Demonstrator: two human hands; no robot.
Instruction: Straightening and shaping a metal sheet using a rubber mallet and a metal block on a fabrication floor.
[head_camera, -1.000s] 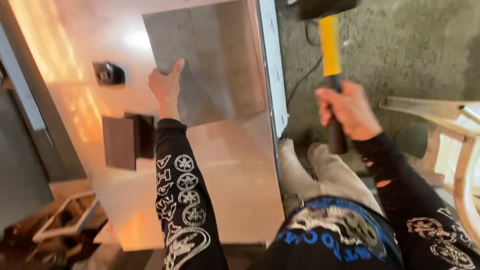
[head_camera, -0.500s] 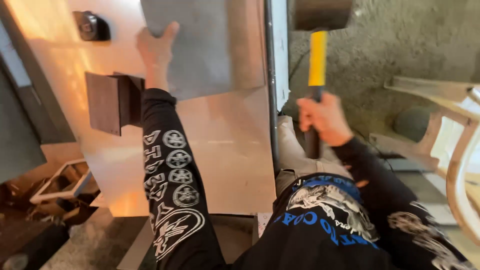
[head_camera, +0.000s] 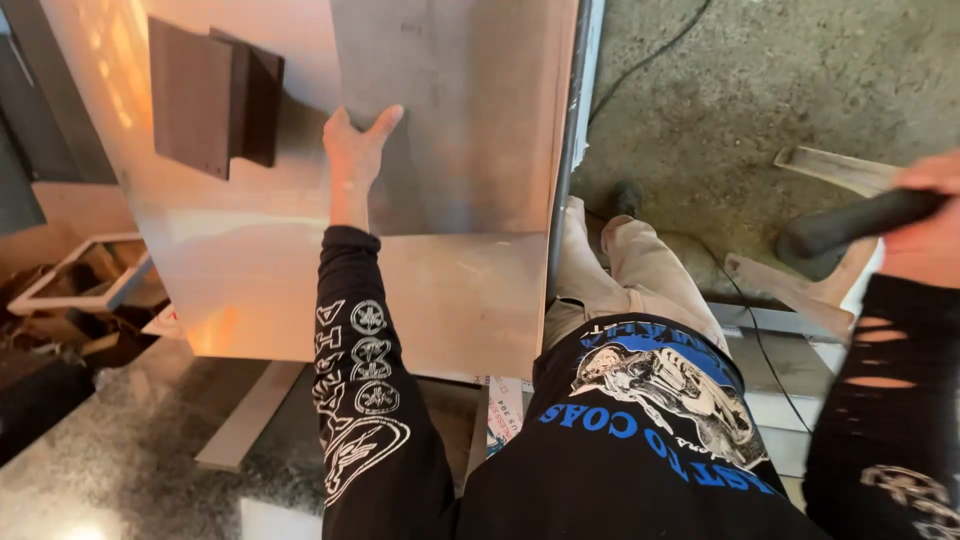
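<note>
Pressing flat with fingers spread, the left hand (head_camera: 357, 150) steadies a grey metal sheet (head_camera: 450, 110) cut off at twelve o'clock. At three o'clock, the right hand (head_camera: 925, 225), half out of frame, grips a black hammer handle (head_camera: 855, 225); its head is hidden.

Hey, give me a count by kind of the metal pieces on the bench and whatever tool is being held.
Large shiny metal sheet: 1
Smaller grey metal plate, under the left hand: 1
Dark angle bracket: 1
Black tool handle, in the right hand; its head is out of view: 1
Total: 4

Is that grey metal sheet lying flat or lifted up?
Flat: the grey sheet lies flush on the larger shiny panel, with the left hand pressed on it.
</note>
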